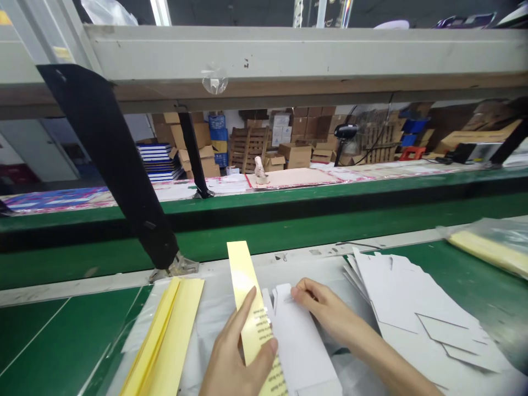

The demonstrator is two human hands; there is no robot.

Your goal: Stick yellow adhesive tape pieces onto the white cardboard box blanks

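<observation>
The left hand (235, 357) reaches in from six o'clock, fingers toward one, closed around a yellow strip (251, 319); its index finger and thumb lie across the strip's face. The right hand (322, 301) comes from five o'clock, fingers toward ten, thumb and bent index finger pinching the far end of a white box (303, 346), other fingers curled. The strip lies against the box's nine-o'clock side, both at six o'clock in view. Rows of small dark print repeat down the strip, too small to read surely. More strips (175, 335) lie at seven o'clock; flat white cartons (406, 291) fan out at four.
</observation>
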